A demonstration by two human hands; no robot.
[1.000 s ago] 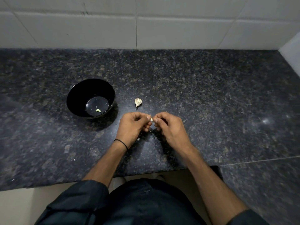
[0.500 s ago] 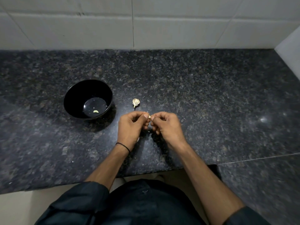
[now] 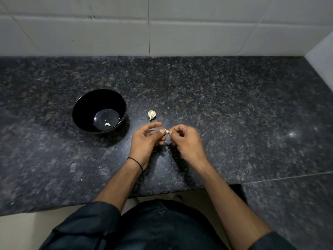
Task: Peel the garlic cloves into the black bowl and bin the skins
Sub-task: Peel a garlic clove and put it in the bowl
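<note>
Garlic clove (image 3: 166, 131) pinched between thumb-tips, left hand (image 3: 146, 141) with forefinger straight, right hand (image 3: 187, 141) with fingers curled

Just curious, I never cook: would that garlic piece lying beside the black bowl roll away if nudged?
Probably not far: the garlic piece tapers to a point, so it would likely pivot rather than roll straight. It looks small beside the black bowl, so it is probably very light. The glossy counter may let it slide easily.
</note>
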